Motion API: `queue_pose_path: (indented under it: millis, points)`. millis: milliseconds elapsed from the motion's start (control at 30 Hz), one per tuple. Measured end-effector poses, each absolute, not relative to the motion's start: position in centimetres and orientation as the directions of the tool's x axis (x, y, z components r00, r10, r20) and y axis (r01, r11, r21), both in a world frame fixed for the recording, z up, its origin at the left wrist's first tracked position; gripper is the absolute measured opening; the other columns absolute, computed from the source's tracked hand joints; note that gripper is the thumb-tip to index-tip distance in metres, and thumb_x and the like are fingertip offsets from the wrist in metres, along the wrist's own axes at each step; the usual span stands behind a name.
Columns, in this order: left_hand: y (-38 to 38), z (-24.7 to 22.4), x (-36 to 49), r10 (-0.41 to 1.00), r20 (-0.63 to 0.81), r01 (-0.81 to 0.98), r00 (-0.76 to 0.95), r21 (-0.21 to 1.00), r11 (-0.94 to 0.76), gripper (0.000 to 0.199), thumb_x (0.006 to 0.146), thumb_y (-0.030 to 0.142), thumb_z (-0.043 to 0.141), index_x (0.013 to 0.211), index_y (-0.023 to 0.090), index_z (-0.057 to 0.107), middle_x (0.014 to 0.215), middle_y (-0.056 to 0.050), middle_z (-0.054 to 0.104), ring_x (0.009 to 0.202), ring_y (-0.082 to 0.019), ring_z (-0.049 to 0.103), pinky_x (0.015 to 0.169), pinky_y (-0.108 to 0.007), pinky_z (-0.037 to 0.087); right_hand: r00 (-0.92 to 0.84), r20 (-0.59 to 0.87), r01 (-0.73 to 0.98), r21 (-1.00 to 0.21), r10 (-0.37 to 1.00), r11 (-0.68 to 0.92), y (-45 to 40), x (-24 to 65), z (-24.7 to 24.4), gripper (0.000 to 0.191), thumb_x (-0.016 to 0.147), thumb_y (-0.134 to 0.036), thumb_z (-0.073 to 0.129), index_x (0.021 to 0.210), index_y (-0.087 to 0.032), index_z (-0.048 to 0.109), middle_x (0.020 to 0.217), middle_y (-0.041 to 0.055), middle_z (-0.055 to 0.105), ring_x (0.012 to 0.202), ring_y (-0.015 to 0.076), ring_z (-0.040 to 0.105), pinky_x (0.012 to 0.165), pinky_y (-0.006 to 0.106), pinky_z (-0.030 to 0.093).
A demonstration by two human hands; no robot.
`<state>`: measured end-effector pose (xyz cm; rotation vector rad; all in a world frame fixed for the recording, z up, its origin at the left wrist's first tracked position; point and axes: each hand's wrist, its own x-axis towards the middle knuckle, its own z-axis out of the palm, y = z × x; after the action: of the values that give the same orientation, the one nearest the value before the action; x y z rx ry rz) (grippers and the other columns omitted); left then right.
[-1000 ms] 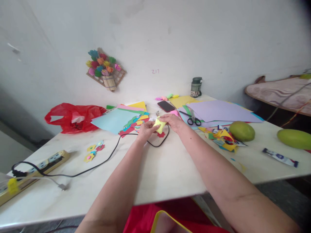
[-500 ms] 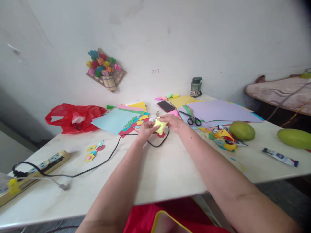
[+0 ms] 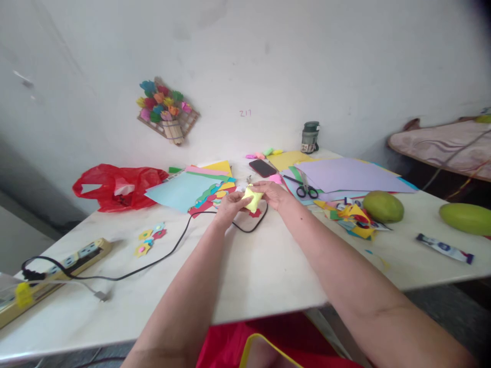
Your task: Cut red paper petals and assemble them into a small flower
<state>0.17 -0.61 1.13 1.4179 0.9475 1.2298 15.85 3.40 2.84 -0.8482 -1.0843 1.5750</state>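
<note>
My left hand (image 3: 231,205) and my right hand (image 3: 271,194) meet above the middle of the table. Between them they pinch a small, soft, bright yellow packet (image 3: 253,200), which looks like modelling clay in its wrapping. Both sets of fingers are closed on its edges, and the fingertips partly cover it. Just beneath lies a red paper cutout (image 3: 255,213), beside the loop of a black cable (image 3: 180,237). A pink lump (image 3: 275,178) rests behind my right hand. Paper flowers (image 3: 143,248) with round centres lie to the left.
Scissors (image 3: 307,191), a phone (image 3: 263,167) and lilac paper (image 3: 345,174) lie behind and right. Paper scraps (image 3: 358,220), green fruit (image 3: 382,206) and a tube (image 3: 445,248) are at right. A red bag (image 3: 143,179) and power strip (image 3: 88,250) occupy the left.
The view has shifted very slightly. Both hands keep their hold on the yellow packet, with hardly any visible movement.
</note>
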Motion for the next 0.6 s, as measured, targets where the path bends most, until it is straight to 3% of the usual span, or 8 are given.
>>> queue_pose_path:
  millis: [367, 500, 600]
  points:
    - [-0.5, 1.1, 0.0, 0.960, 0.198, -0.045, 0.196, 0.980, -0.193, 0.038, 0.062, 0.044, 0.080, 0.078, 0.011, 0.070, 0.070, -0.004, 0.067, 0.062, -0.014, 0.063, 0.059, -0.025, 0.054, -0.249, 0.047, -0.425, -0.903, 0.967, -0.065, 3.2, 15.3, 2.6, 0.017, 0.056, -0.021, 0.078, 0.069, -0.016, 0.069, 0.067, 0.0003, 0.066, 0.066, 0.0145, 0.058, 0.064, 0.027, 0.043]
    - [-0.7, 1.2, 0.1, 0.965, 0.160, 0.000, 0.210, 0.987, -0.164, 0.039, 0.059, 0.045, 0.081, 0.073, 0.010, 0.069, 0.066, -0.005, 0.066, 0.060, -0.013, 0.062, 0.058, -0.024, 0.053, -0.166, 0.069, -0.448, -0.894, 0.984, -0.013, 3.8, 15.6, 2.6, 0.014, 0.060, -0.026, 0.077, 0.068, -0.018, 0.068, 0.068, 0.0010, 0.067, 0.070, 0.0151, 0.059, 0.066, 0.027, 0.042]
    - [-0.2, 1.0, -0.3, 0.978, 0.180, -0.021, 0.107, 0.984, -0.179, 0.043, 0.056, 0.048, 0.082, 0.075, 0.010, 0.069, 0.067, -0.005, 0.066, 0.059, -0.013, 0.062, 0.057, -0.023, 0.052, -0.070, 0.080, -0.399, -0.916, 0.994, 0.046, 4.2, 16.3, 2.6, 0.019, 0.062, -0.032, 0.077, 0.074, -0.019, 0.071, 0.075, 0.0022, 0.070, 0.075, 0.0154, 0.061, 0.066, 0.027, 0.040]
